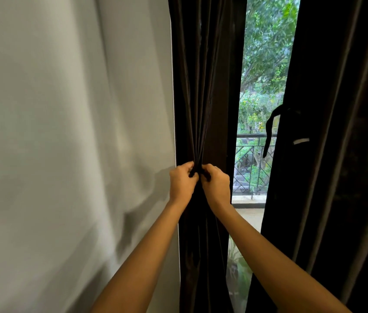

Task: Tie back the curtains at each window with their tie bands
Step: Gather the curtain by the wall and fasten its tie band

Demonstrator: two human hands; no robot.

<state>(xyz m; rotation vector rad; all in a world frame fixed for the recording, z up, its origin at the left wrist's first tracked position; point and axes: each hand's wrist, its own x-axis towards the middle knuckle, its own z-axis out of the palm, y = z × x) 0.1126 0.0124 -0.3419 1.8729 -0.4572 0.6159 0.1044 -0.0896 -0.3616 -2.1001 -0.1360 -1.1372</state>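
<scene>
A dark left curtain (201, 91) hangs gathered into tight folds beside the wall. My left hand (181, 182) and my right hand (215, 184) meet at the pinched waist of this curtain, each gripping dark fabric with curled fingers. Whether they hold the tie band or the curtain folds cannot be told, since both are dark. The right curtain (336, 154) hangs loose, and a dark tie band (269, 129) dangles from its inner edge in a loop with one end hanging down.
A plain grey wall (72, 132) fills the left half. Between the curtains a narrow strip of window (259, 86) shows trees and a metal balcony railing (249, 168). A small pale label (301, 141) sits on the right curtain.
</scene>
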